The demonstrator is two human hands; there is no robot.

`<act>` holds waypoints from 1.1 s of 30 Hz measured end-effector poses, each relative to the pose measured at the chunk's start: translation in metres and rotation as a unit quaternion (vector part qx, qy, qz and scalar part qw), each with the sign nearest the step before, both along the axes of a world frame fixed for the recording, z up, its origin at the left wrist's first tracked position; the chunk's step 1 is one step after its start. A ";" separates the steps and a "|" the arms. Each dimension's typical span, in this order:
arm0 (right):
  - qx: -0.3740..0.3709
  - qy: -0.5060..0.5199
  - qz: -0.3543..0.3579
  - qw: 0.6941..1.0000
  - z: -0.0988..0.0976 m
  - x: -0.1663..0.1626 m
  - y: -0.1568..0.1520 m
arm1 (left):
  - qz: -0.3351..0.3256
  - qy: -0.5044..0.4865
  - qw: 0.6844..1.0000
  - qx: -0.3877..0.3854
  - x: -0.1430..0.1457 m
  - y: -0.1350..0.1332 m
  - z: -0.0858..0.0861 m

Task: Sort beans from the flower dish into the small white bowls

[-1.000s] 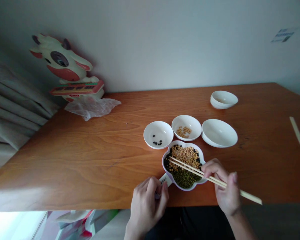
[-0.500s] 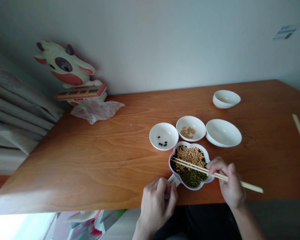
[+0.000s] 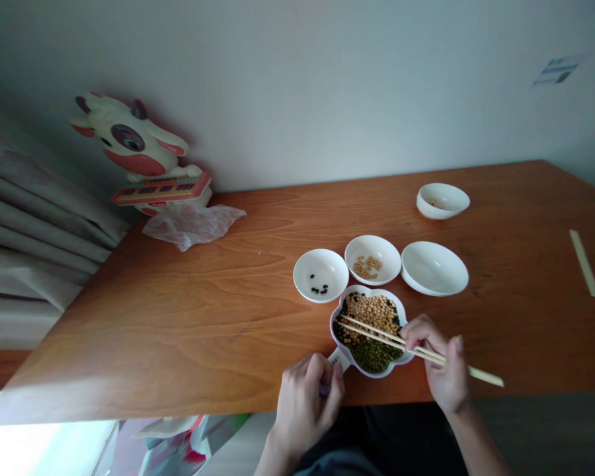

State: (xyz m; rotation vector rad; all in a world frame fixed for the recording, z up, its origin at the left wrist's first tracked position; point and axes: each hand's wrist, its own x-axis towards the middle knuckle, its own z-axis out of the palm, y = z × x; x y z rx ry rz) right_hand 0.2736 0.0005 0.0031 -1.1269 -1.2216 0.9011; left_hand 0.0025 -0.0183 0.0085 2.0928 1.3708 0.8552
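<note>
My left hand [image 3: 307, 393] is closed round the handle of a flower-shaped dish [image 3: 407, 360] at the table's front edge. Black beans, yellow soybeans [image 3: 377, 308] and green mung beans [image 3: 374, 354] fill the dish. A pair of chopsticks [image 3: 480, 375] is pinched in my right hand [image 3: 441, 363], with the tips over the beans at the dish's left side. Just behind stand a white bowl [image 3: 305, 285] with several black beans [image 3: 320, 289], a middle white bowl [image 3: 389, 264] with several soybeans [image 3: 367, 267], and a right white bowl [image 3: 434, 268] with nothing visible inside.
Another white bowl [image 3: 442, 213] with a little something inside stands farther back. A pale flat strip [image 3: 585, 264] lies on the wooden table [image 3: 203, 330] at right. A cow toy with a keyboard [image 3: 143, 152] and a clear plastic bag [image 3: 193, 228] are at the back left.
The view has shifted slightly. The chopstick tips remain over the left part of the dish, the two sticks looking a little farther apart. My left hand keeps its hold on the handle.
</note>
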 end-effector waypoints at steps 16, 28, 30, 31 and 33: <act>0.034 0.018 -0.057 0.998 -0.010 0.032 -0.017 | 0.015 0.001 1.000 0.007 0.000 0.000 -0.007; 0.022 -0.010 -0.085 0.996 -0.017 0.070 -0.015 | 0.031 0.006 0.999 0.028 0.003 -0.001 -0.007; 0.024 -0.008 -0.078 0.997 -0.016 0.069 -0.013 | 0.035 0.007 0.999 0.034 0.003 -0.001 -0.007; 0.024 -0.008 -0.072 0.997 -0.015 0.067 -0.011 | 0.037 0.008 0.999 0.035 0.003 0.000 -0.007; 0.020 -0.010 -0.058 0.998 -0.014 0.062 -0.007 | 0.040 0.010 0.998 0.037 0.003 0.000 -0.008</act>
